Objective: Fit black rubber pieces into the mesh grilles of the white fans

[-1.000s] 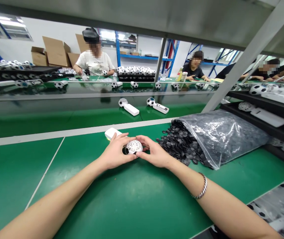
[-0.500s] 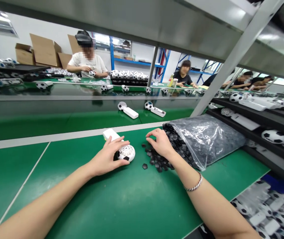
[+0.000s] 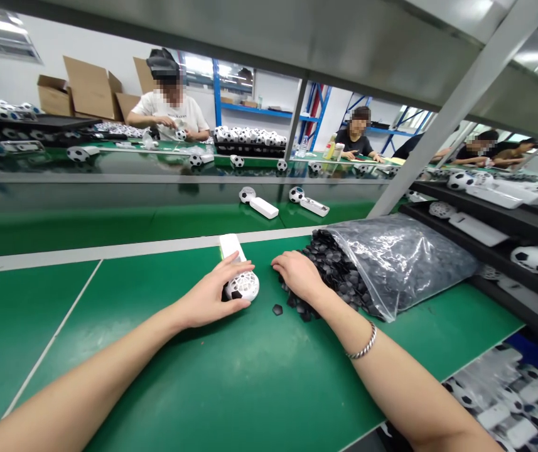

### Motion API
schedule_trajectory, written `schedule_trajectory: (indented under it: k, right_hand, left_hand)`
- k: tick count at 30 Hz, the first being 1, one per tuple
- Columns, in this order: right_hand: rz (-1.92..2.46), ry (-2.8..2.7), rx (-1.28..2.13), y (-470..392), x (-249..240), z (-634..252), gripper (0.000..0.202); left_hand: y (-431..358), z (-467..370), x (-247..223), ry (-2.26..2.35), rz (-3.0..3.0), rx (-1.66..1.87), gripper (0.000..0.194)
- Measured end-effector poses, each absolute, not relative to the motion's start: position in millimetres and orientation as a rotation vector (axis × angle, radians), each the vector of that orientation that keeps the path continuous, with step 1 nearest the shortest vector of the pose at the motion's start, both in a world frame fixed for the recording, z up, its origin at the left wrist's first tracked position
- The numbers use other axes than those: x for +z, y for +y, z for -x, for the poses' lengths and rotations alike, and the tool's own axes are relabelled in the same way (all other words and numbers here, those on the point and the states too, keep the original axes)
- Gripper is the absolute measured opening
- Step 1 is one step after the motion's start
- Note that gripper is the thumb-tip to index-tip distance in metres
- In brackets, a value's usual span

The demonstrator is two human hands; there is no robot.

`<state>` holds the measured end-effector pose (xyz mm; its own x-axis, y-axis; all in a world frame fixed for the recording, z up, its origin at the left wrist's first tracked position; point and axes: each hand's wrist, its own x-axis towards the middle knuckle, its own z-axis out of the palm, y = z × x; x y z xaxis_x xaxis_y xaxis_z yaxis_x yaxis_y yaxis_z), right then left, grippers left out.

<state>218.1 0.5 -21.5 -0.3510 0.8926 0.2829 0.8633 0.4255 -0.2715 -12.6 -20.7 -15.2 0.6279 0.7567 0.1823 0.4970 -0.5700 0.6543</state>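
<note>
A white handheld fan (image 3: 244, 286) with a football-patterned round head lies on the green bench, its handle pointing away from me. My left hand (image 3: 215, 292) holds the head from the left, thumb on the near side and fingers over the far side. At the near-left edge of a heap of black pentagon pieces (image 3: 339, 270) is my right hand (image 3: 297, 273), fingers bent down and together. Its fingertips hide whatever is under or between them. One loose black pentagon piece (image 3: 277, 309) lies between my hands.
The heap spills from a clear plastic bag (image 3: 405, 263) on the right. Black trays (image 3: 485, 251) of fans are stacked beyond it. Two fans (image 3: 263, 208) rest on the green strip ahead. A slanted metal post (image 3: 414, 150) rises behind the bag. Co-workers (image 3: 169, 116) sit opposite.
My right hand has lowered and its fingers have drawn together over a small piece beside the heap. The fan has turned slightly in my left hand, its handle now pointing straighter away.
</note>
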Motion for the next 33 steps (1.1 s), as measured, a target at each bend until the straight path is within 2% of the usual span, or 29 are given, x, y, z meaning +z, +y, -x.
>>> schedule_trajectory:
  k: [5,10,18,28,33]
  right_hand:
    - [1.300,-2.208,0.263,-8.2,-13.3,-214.8,0.020]
    - [1.071,-2.057,0.511,-24.7,0.1,-205.4,0.012]
    - [0.810,-2.230,0.634,-40.2,10.5,-195.6,0.016]
    - [0.860,-2.116,0.839,-39.3,-8.0,-186.7,0.010]
    - [0.915,-2.099,0.782,-33.5,-12.7,-190.4,0.024]
  left_hand:
    - [-19.7,16.8,-10.5,0.899,-2.212,0.537,0.058]
    - [-18.5,17.4,-12.7,0.894,-2.211,0.560,0.061]
    - [-22.6,11.5,-12.5,0.935,-2.206,0.617,0.058]
    - [-26.6,6.7,-12.3,0.923,-2.240,0.635,0.051]
    - [-27.6,4.8,-13.3,0.949,-2.265,0.643,0.049]
